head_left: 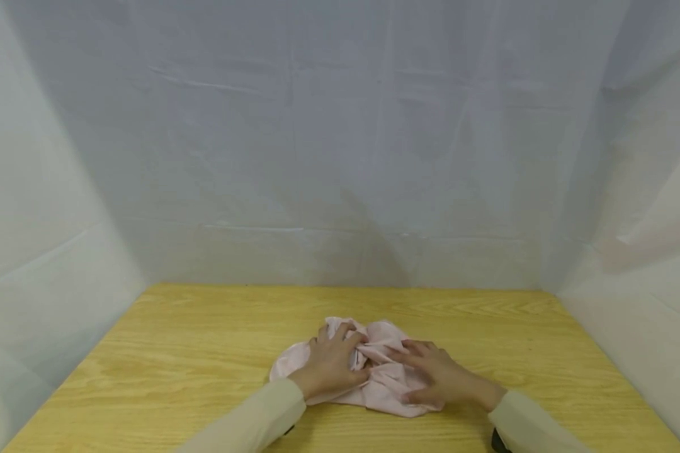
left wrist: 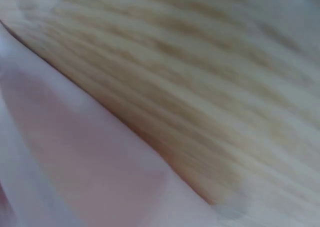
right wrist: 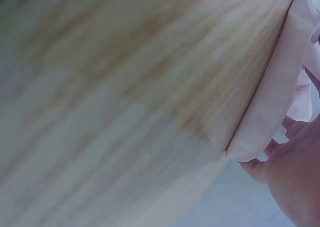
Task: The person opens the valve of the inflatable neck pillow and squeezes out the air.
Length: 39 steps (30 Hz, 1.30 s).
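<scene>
A crumpled pale pink cloth lies bunched on the wooden table in the head view. My left hand rests on its left part with fingers spread and thumb apart. On the right part, my right hand touches the folds, its fingers spread too. Between the hands the fabric is gathered in loose creases, with a small whitish patch beside the left fingers. The left wrist view shows a smooth fold of the cloth. In the right wrist view, the right hand has its fingertips at the cloth's edge.
The yellow wood-grain table extends around the cloth. A pale plastic sheet hangs behind the table's far edge, and similar sheets rise along the left and right sides.
</scene>
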Tool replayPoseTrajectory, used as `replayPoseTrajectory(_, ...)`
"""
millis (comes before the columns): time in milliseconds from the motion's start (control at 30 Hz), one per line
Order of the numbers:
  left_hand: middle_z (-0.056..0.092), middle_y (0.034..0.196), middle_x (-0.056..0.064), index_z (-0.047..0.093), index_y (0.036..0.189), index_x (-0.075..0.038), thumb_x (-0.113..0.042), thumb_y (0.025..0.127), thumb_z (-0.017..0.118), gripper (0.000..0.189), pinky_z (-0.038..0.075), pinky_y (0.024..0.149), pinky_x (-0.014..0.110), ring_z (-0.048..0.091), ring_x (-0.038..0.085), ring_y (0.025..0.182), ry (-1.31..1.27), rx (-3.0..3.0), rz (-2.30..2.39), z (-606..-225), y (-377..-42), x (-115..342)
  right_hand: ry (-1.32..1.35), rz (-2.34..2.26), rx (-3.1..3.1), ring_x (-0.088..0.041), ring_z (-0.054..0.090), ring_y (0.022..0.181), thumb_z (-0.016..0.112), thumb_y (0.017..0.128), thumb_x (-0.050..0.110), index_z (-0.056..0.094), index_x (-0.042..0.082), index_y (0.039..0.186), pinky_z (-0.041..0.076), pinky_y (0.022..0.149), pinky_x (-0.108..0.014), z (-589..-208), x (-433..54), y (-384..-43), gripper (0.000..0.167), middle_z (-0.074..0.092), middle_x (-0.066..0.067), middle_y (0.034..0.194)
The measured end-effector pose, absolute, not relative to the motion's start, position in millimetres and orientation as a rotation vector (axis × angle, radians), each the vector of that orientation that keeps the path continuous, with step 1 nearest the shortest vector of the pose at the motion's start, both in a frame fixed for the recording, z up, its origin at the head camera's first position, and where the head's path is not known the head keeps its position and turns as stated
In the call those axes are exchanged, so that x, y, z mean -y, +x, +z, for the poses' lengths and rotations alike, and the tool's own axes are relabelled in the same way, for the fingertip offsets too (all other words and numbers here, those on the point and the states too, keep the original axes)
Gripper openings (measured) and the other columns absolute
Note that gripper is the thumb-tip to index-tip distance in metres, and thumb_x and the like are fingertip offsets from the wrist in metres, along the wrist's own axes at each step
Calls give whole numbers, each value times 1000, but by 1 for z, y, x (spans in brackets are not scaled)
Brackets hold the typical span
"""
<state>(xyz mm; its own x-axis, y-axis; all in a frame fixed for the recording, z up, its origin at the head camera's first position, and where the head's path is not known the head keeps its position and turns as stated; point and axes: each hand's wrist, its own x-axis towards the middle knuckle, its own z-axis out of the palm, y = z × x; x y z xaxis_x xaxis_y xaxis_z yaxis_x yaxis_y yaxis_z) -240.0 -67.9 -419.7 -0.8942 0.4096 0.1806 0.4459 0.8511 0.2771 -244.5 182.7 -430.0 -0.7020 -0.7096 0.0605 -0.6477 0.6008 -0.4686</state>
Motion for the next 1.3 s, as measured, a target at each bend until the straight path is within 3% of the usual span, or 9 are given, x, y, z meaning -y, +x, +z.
replayPoseTrajectory(267, 35, 139, 6, 47, 127, -27, -62, 78, 55, 61, 34, 87, 66, 29, 49, 124, -792, 2962, -486, -417, -242, 77, -1232, -556, -2745, -42, 33, 125, 56, 85, 49, 42, 25, 137, 27, 93, -68, -432, -181, -242, 59, 34, -20, 142)
replayPoseTrajectory(400, 28, 145, 4, 41, 134, -28, -70, 70, 58, 79, 31, 90, 69, 23, 52, 127, -870, 3018, -485, -414, -244, 82, -1282, -458, -2756, -40, 32, 126, 50, 89, 48, 42, 22, 138, 28, 95, -65, -433, -181, -241, 56, 32, -20, 143)
replayPoseTrajectory(500, 22, 150, 3, 38, 137, -29, -68, 65, 65, 86, 26, 92, 72, 18, 56, 128, -915, 3043, -509, -413, -244, 86, -1299, -420, -2724, -40, 30, 128, 46, 92, 46, 41, 21, 139, 27, 96, -64, -432, -181, -240, 54, 30, -20, 144)
replayPoseTrajectory(667, 21, 150, 1, 40, 135, -29, -61, 68, 68, 79, 25, 91, 73, 17, 58, 127, -948, 3030, -500, -414, -244, 87, -1293, -397, -2696, -41, 28, 130, 44, 93, 45, 39, 22, 139, 26, 98, -64, -430, -180, -240, 52, 29, -19, 146)
replayPoseTrajectory(867, 29, 147, 0, 45, 131, -28, -58, 71, 67, 71, 27, 90, 73, 21, 56, 127, -947, 3011, -460, -415, -245, 85, -1281, -456, -2729, -43, 31, 126, 51, 90, 45, 39, 22, 140, 28, 94, -66, -431, -179, -242, 56, 28, -21, 145)
replayPoseTrajectory(1000, 33, 145, 2, 48, 128, -28, -58, 71, 66, 67, 28, 89, 74, 23, 56, 126, -934, 3012, -424, -414, -245, 82, -1300, -512, -2747, -44, 34, 121, 56, 87, 44, 35, 23, 141, 31, 89, -67, -430, -177, -244, 62, 15, -20, 150)
replayPoseTrajectory(1133, 35, 144, 3, 48, 128, -28, -59, 72, 65, 66, 29, 89, 73, 26, 53, 127, -930, 3020, -386, -414, -245, 81, -1260, -578, -2724, -41, 33, 123, 59, 85, 45, 34, 28, 141, 30, 90, -67, -428, -175, -245, 64, 5, -11, 154)
replayPoseTrajectory(1300, 35, 144, 3, 47, 129, -27, -60, 72, 64, 69, 29, 89, 72, 27, 52, 127, -935, 3009, -363, -415, -246, 82, -1241, -537, -2723, -38, 34, 124, 57, 85, 47, 33, 29, 141, 31, 91, -64, -425, -174, -245, 64, 11, -7, 154)
